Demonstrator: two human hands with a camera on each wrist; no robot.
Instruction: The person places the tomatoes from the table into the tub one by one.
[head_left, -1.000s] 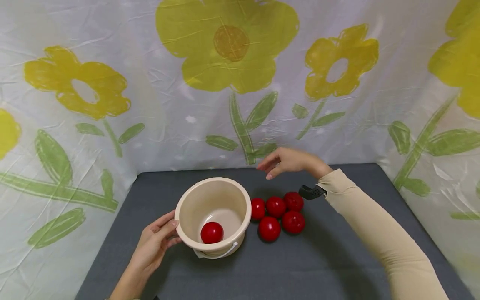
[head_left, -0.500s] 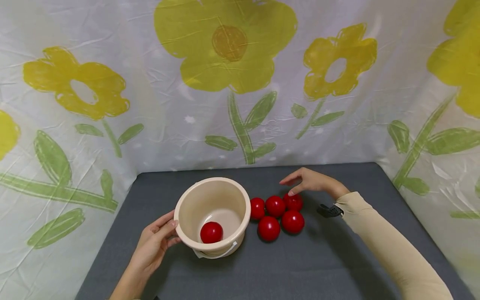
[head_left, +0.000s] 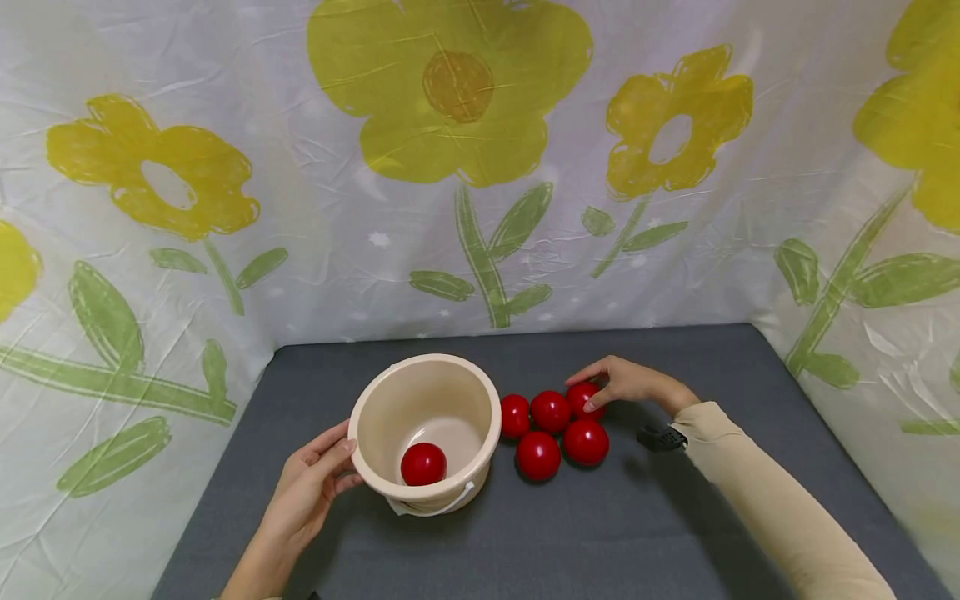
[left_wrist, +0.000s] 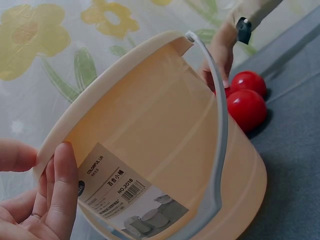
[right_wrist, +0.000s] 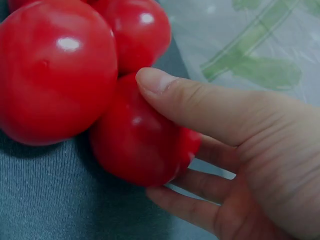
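Fingers [left_wrist: 64,180] and thumb of the left hand [head_left: 300,492] pinched the rim of a cream bucket [head_left: 435,396] on the dark grey cloth [head_left: 585,533]. Only the head view looked down inside, where one red ball [head_left: 423,464] lay at the bottom; the left wrist view gave instead the outer wall, with a printed label [left_wrist: 132,192] reading "NO.2018" above a barcode and a pale handle [left_wrist: 220,140] curving past it. Beyond the bucket that view caught just part of the cluster, while the head view counted five balls outside: four loose ones [head_left: 551,412] and the back-right ball [right_wrist: 132,145]. The right hand [head_left: 628,382] gripped this last one, most plainly in the right wrist view: thumb laid over its near side, fingers bent round the other, neighbouring balls close against it
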